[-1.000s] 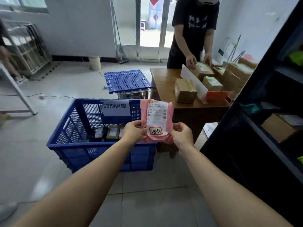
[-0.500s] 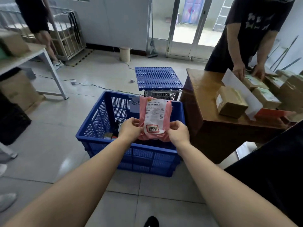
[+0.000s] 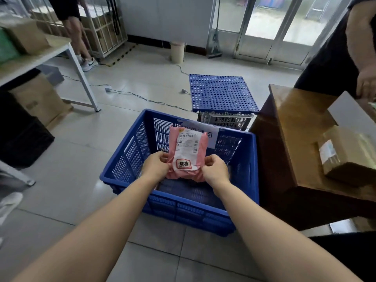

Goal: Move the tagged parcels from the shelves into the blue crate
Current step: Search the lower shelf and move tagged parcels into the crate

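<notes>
Seemingly soft, crinkled pink pouch (image 3: 188,151) — over perforated blue crate (image 3: 132,151).

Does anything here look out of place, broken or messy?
Nothing spilled or broken. The pink parcel over the blue crate looks intact. One oddity: a cable trails loose across the floor beyond the crate, which might trip someone.
</notes>
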`<state>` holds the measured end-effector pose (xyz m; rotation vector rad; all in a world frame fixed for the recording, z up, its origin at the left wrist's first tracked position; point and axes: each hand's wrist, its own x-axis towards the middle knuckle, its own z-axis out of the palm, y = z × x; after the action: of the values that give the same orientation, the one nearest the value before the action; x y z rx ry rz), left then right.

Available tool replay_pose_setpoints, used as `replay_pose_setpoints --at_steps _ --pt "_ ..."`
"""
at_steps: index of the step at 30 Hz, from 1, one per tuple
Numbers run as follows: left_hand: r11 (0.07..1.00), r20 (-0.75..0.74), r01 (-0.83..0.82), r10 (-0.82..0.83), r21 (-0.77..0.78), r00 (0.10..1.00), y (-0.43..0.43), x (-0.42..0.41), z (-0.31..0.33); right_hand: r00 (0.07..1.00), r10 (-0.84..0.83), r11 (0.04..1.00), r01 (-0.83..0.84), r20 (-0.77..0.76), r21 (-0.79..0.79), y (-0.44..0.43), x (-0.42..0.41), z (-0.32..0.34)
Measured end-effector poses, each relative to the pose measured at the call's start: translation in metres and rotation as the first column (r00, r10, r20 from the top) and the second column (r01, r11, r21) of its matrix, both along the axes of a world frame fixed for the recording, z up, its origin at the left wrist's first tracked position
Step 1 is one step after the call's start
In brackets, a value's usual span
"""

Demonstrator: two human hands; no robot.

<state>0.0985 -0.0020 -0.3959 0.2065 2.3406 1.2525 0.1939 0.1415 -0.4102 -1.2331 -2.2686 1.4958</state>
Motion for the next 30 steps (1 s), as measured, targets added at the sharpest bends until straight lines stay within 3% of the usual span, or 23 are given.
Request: replay_pose_setpoints --at_steps 8,17,23,30 --pt "0.993 0.067 0.048 -0.041 -0.107 0.997 0.018 -0.090 -0.056 0.991 0.030 0.999 -0.029 0.132 -0.014 0.015 -0.085 -0.050" --pt "0.969 0.218 0.170 -0.130 -0.177 0.967 0.036 -0.193 -0.146 0.944 -0.046 0.998 0.061 0.326 -0.033 0.023 -0.174 -0.125" --pt "0.960 0.386 0.184 -0.092 -0.210 0.918 0.042 -0.225 -0.209 0.905 -0.048 0.993 0.088 0.422 -0.076 0.026 -0.201 -0.181" --pt "0.939 0.422 0.181 -0.043 -0.293 0.906 0.054 -0.237 -0.285 0.855 0.007 0.990 0.065 0.519 -0.121 0.035 -0.222 -0.260"
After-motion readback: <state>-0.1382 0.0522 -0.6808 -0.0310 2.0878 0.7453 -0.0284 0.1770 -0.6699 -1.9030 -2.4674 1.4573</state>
